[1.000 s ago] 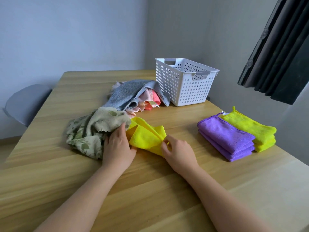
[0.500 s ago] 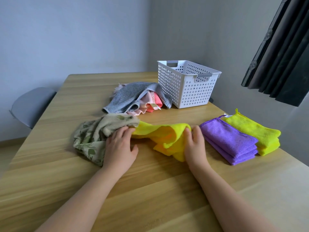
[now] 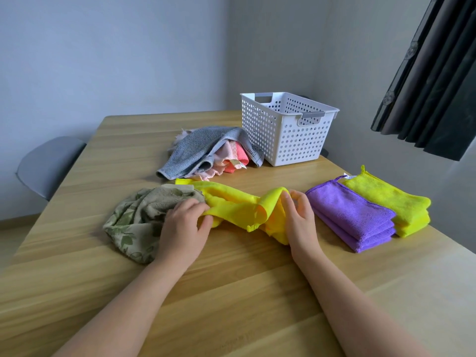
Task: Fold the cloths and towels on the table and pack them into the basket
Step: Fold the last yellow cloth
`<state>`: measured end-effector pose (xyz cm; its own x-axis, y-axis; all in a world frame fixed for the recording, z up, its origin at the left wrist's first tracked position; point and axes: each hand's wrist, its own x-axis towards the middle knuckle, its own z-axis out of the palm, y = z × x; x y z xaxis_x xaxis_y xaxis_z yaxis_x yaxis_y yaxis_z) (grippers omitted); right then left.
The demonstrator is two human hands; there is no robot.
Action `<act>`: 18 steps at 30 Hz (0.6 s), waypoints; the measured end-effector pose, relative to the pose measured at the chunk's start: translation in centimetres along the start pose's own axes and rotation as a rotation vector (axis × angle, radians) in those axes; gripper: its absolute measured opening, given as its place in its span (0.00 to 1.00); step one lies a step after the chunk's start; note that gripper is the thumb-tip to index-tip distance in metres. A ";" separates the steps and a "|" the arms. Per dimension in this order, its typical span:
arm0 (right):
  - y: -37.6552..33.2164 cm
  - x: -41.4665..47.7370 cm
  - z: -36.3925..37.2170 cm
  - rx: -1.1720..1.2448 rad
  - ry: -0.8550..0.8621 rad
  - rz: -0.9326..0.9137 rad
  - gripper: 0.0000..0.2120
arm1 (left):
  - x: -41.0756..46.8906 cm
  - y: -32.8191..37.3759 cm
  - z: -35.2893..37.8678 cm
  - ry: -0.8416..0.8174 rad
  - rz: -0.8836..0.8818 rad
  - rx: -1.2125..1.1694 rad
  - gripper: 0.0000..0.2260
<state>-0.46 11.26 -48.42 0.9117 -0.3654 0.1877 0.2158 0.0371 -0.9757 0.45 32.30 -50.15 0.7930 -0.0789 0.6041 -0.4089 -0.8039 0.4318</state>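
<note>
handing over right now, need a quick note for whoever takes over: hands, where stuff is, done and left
Left hand grips the yellow cloth at its left end and rests on the floral cloth. Right hand pinches its right end.
Purple cloth and lime cloth lie folded side by side on the table, right of the hands. Grey towel over pink cloths is heaped by the basket.
Done: two folded. Left: fold the rest, pack everything; nothing shows in the basket.

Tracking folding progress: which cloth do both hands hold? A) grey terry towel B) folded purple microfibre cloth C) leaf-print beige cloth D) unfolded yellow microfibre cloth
D: the left hand and right hand each pinch an end of the unfolded yellow microfibre cloth, stretched between them.
</note>
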 end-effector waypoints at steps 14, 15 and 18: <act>0.4 0.0 -0.1 -0.179 -0.178 -0.190 0.08 | -0.3 1.1 -0.6 0.026 -0.001 -0.191 0.26; 0.4 -0.1 0.0 -0.182 -0.194 -0.192 0.07 | -0.4 1.2 -0.5 -0.022 0.041 -0.213 0.22; 0.5 -0.3 0.0 -0.198 -0.252 -0.211 0.05 | -0.8 2.3 -0.1 -0.238 0.005 -0.223 0.22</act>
<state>-0.66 11.40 -48.98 0.9173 -0.1044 0.3842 0.3584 -0.2037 -0.9111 -1.14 30.50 -49.56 0.8633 -0.2389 0.4445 -0.4810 -0.6562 0.5815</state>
